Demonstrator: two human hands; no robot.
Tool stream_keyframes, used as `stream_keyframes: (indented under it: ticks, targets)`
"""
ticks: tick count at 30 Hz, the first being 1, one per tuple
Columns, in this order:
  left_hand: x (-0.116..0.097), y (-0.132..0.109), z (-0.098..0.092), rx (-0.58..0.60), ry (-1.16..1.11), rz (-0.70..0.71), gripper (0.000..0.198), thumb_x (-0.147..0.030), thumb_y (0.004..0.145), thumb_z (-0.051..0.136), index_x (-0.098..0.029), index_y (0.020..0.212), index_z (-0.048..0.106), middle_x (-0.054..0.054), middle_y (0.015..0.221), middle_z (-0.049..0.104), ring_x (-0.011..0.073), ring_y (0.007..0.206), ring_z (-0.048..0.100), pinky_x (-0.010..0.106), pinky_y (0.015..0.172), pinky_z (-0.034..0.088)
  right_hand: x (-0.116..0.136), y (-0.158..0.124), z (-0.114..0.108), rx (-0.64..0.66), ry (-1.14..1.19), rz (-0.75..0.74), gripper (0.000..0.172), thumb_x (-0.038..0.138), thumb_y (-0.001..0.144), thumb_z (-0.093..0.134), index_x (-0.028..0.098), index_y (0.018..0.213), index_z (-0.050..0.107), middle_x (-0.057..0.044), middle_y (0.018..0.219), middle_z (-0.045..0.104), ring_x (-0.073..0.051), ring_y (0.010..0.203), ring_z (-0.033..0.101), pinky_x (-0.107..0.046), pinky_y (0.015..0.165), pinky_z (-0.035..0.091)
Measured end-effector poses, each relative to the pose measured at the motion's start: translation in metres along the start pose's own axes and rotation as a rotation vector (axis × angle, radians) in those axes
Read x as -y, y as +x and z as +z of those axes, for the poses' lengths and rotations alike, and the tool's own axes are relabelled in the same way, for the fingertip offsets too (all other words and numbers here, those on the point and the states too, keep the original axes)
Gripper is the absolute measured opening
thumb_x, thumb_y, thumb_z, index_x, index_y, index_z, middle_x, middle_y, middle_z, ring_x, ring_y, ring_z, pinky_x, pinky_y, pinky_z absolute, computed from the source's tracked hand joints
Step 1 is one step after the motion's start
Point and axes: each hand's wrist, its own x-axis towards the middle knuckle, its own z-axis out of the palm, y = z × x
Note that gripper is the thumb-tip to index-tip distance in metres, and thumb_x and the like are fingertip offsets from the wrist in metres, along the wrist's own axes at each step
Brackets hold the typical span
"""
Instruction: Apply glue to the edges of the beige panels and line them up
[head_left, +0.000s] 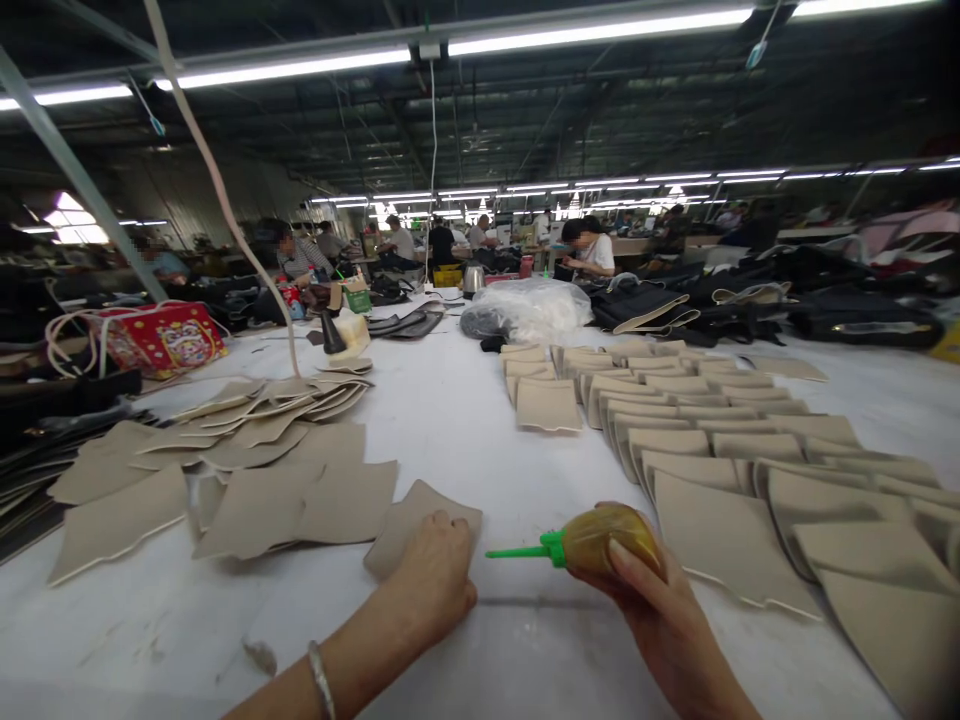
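Observation:
My right hand (675, 620) is wrapped round a squeeze bottle (600, 540) of amber liquid. The bottle lies tilted on its side, its long green nozzle pointing left. My left hand (435, 570), with a bracelet at the wrist, grips a beige fabric-like panel (401, 525) by its right side, fingers curled; the part under the hand is hidden. The nozzle tip is a little to the right of this panel, apart from it. Left of it, similar beige panels (255, 505) lie in a loose overlapping pile. To the right, rows of beige panels (712, 520) overlap each other.
The work surface is a white table (420, 420). Clear plastic wrap (532, 308) lies farther back, beside black bags (652, 300). At the left stand a red patterned bag (161, 338) and a hanging cable (225, 200). Several people sit working in the background.

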Motion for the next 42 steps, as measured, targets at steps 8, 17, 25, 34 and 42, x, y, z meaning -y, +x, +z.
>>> stream_keyframes:
  ticks: [8,17,25,34,42]
  targets:
    - [-0.004,0.013,-0.003,-0.061,0.032,-0.037,0.035,-0.014,0.065,0.054,-0.013,0.099,0.061,0.016,0.103,0.063,0.0281,0.096,0.060,0.037,0.082,0.049,0.017,-0.002,0.021,0.014,-0.131,-0.131,0.044,0.034,0.069,0.077,0.025,0.106,0.056,-0.001,0.089,0.063,-0.024,0.082,0.064,-0.042,0.077,0.056]
    - [-0.003,0.028,0.003,-0.122,0.045,-0.078,0.034,-0.012,0.067,0.052,-0.013,0.100,0.060,0.015,0.098,0.066,0.0283,0.093,0.063,0.037,0.078,0.049,0.018,0.000,0.023,0.021,-0.115,-0.178,0.044,0.034,0.069,0.077,0.024,0.105,0.055,-0.002,0.090,0.065,-0.023,0.084,0.064,-0.040,0.078,0.057]
    - [0.013,0.025,-0.008,-0.114,0.043,-0.009,0.033,-0.012,0.073,0.043,-0.014,0.099,0.063,0.014,0.096,0.069,0.0276,0.090,0.064,0.036,0.075,0.047,0.019,-0.001,0.014,0.024,-0.131,-0.211,0.045,0.035,0.071,0.075,0.025,0.108,0.051,-0.002,0.091,0.062,-0.025,0.087,0.062,-0.046,0.080,0.055]
    - [0.040,0.021,-0.008,-0.111,-0.156,0.198,0.045,-0.017,0.072,0.046,-0.033,0.109,0.065,-0.001,0.091,0.072,0.0185,0.084,0.063,0.026,0.071,0.043,0.004,0.015,0.030,0.194,-0.780,-0.469,0.050,0.036,0.074,0.071,0.026,0.116,0.047,-0.004,0.106,0.056,-0.024,0.093,0.058,-0.039,0.087,0.047]
    - [0.042,0.018,-0.004,-0.174,-0.146,0.225,0.026,-0.020,0.075,0.044,-0.028,0.089,0.065,0.002,0.083,0.068,0.0207,0.080,0.063,0.028,0.067,0.042,-0.005,0.022,0.045,0.284,-0.968,-0.550,0.049,0.033,0.077,0.069,0.026,0.119,0.043,-0.005,0.110,0.056,-0.024,0.096,0.058,-0.036,0.087,0.046]
